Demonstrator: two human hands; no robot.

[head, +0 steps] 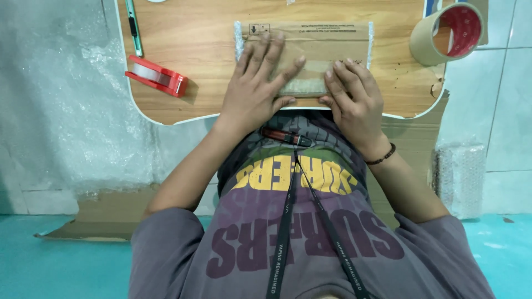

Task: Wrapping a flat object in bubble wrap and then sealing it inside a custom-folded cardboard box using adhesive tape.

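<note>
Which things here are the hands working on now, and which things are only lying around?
In hand:
- left hand flat on the brown parcel
- right hand on its near edge
- bubble wrap showing at the parcel's edges

Lying about:
- red tape dispenser
- roll of brown tape
- green cutter
- bubble wrap roll
- wooden table

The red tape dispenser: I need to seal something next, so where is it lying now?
In the head view, the red tape dispenser lies on the wooden table, left of the left hand, below the green cutter.
</note>
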